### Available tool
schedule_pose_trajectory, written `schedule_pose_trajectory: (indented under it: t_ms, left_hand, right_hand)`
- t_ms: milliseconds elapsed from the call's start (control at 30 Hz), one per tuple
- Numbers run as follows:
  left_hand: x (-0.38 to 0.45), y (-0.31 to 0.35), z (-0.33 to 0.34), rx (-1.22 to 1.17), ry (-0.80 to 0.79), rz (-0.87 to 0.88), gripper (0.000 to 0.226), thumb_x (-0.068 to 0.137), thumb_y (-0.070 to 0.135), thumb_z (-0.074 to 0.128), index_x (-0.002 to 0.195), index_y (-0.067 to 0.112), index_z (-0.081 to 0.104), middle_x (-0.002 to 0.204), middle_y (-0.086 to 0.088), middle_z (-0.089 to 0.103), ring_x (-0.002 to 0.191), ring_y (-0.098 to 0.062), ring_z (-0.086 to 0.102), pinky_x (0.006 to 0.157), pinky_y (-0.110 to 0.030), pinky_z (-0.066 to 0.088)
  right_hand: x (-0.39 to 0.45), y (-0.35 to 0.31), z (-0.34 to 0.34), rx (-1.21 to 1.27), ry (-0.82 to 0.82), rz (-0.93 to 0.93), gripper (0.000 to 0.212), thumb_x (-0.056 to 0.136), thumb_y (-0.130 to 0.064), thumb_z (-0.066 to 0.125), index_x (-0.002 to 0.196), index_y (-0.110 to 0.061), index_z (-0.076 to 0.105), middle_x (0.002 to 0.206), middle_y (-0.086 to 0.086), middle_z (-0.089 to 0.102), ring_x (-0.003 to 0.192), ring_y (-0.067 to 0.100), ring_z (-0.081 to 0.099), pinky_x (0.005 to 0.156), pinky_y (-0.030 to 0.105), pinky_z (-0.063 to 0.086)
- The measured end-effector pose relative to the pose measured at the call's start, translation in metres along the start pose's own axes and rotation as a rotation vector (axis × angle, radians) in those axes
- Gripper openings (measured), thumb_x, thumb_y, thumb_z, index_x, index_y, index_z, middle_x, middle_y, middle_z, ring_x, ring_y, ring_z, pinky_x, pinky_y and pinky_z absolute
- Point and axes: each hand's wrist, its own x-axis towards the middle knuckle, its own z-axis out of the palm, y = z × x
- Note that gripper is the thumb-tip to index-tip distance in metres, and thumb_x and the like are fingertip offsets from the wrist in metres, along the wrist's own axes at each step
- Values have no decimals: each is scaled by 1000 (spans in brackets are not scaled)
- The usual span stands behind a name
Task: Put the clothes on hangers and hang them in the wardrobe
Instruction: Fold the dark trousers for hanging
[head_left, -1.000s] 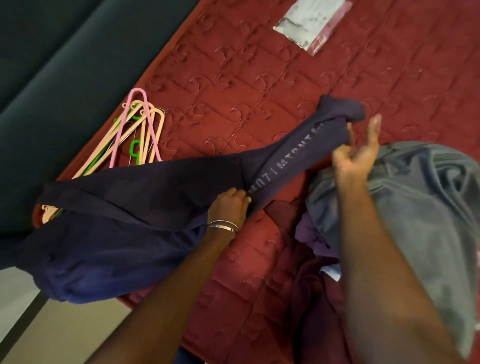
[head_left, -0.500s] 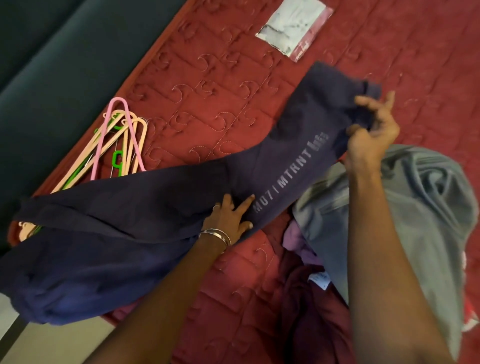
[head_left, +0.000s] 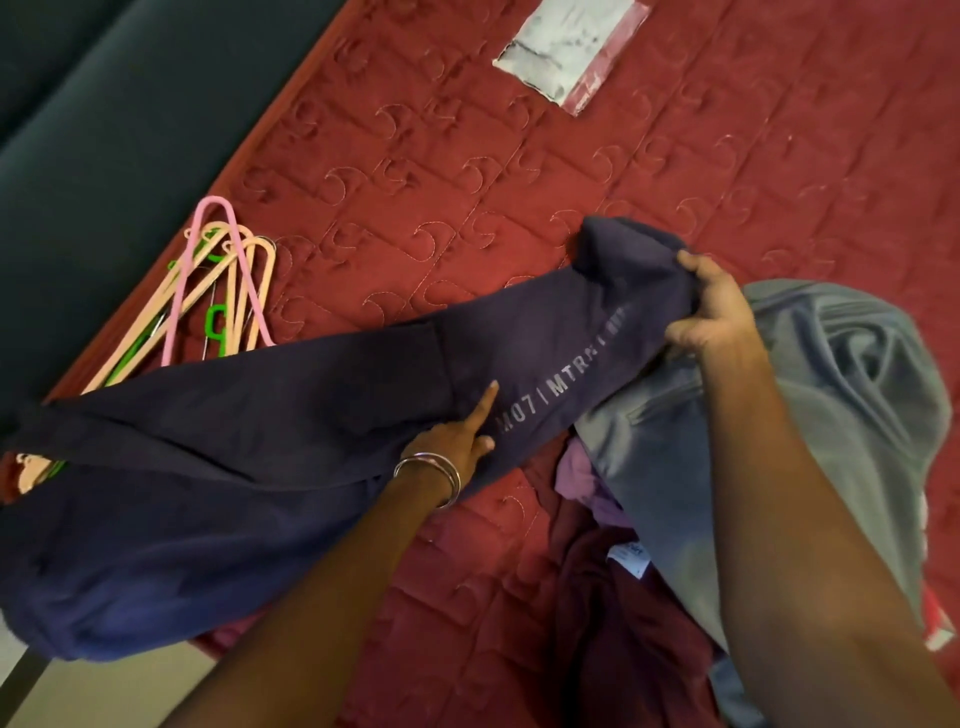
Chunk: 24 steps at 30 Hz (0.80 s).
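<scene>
So there's a long navy garment (head_left: 270, 415) stretched out across a bed with a red quilted cover (head_left: 467, 171), with pale lettering running along it, something like "M07 | MTR...", the rest is too bunched up to read. The right hand (head_left: 714, 306) has its fingers curled around the far end of the garment, gripping a wad of the fabric just above a grey garment (head_left: 831, 405) that's heaped on the right side of the bed. The left hand (head_left: 457, 441), bangles (head_left: 434, 475) on the wrist, is on the middle of the navy piece, index finger pointing straight out along the cloth right beside the lettering; can't really tell if the other fingers are holding anything. The near end of the navy garment hangs off the bed edge at the left. A bunch of plastic hangers (head_left: 228, 291) (peach, pink, green) lies on the bed partly under it. A maroon garment (head_left: 613, 623) and a bit of lilac cloth (head_left: 582, 478) sit next to the grey one, and there's a flat plastic packet (head_left: 566, 47) further up the bed.
</scene>
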Motion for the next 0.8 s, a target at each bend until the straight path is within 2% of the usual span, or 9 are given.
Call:
schedule_pose_trajectory:
  t_ms: [67,267,400,467,533,600,633,700,800]
  left_hand:
    - [4,5,-6,9,-25,-49,81,97,33,45,141,50,-22,114,-27,62,103,-42,60,89,-47,46]
    - [7,9,10,89,-32,-55,105,87,34,62,138,48,-28,123,-18,58,107,-40,59,91,-47,47]
    - [-2,5,25,202,68,14,96,88,34,60,144,46,-17,125,-9,49,105,-36,58,88,-45,48]
    - [-4,-7,31,133,112,56,86,87,32,60,149,41,2,118,-7,50,101,-32,58,89,-43,48]
    - [-9,-18,39,-199,208,92,62,84,27,64,142,30,43,98,-4,61,85,-20,60,85,-39,50]
    - [-18,-20,39,-631,355,-100,19,85,24,66,102,21,73,75,5,68,64,-7,60,72,-34,52]
    - [-23,-19,36,-876,409,-248,8,87,21,66,84,19,73,63,7,67,55,-5,58,65,-32,51]
    - [-34,-14,25,-1321,521,-554,23,91,24,63,71,12,64,49,4,59,48,-11,56,59,-32,51]
    - [-47,-21,11,-1717,654,-858,31,94,35,57,75,11,50,70,-6,56,61,-18,57,70,-43,56]
  right_hand:
    - [-6,-9,8,134,-75,-84,29,74,-15,71,103,-16,63,108,6,70,92,23,70,75,38,59]
    - [3,-33,-13,275,-117,-336,24,84,7,50,101,0,65,92,14,72,89,29,68,84,39,55]
    - [22,-26,-66,228,-4,-331,78,53,6,74,127,-10,55,122,13,60,108,30,62,95,44,51]
    - [20,-15,-86,219,62,-229,54,56,-1,66,107,-16,56,108,4,60,92,20,64,80,33,57]
    - [13,-5,-94,211,164,-169,23,74,-3,44,90,-18,49,100,1,57,88,13,58,81,28,51]
    - [16,-2,-95,177,279,-173,27,73,4,42,90,-16,49,96,3,56,87,14,57,87,32,50]
    - [18,-1,-93,133,347,-188,29,73,9,43,88,-14,48,90,4,56,81,15,58,81,31,54]
    - [19,5,-82,-6,513,-263,27,88,11,37,84,-13,47,77,7,53,67,16,55,59,29,55]
    - [4,25,-59,-452,759,-505,24,87,1,42,101,-6,60,88,12,61,79,22,57,75,23,47]
